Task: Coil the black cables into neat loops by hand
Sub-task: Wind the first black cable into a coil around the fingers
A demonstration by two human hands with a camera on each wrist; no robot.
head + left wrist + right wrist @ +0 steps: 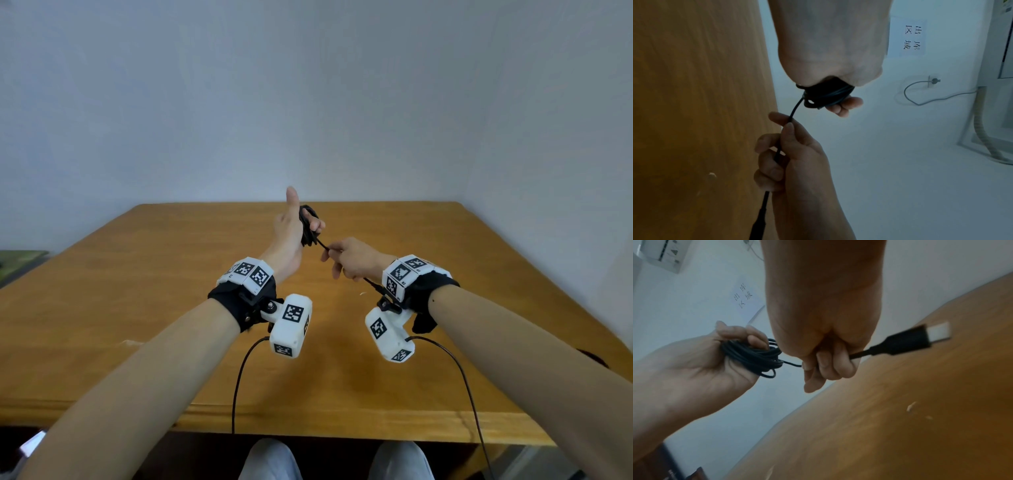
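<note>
Left hand (pixel 291 233) fingers curled round coiled black cable (pixel 754 356) — right hand (pixel 356 258) pinching its tail

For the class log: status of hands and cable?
Left hand holds thin black cable coil. Right hand grips short tail near plug. Nothing obstructing.

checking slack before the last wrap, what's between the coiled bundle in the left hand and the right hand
Only a short taut run of the black cable links the coil in the left hand to the right hand, clearest in the right wrist view.
</note>
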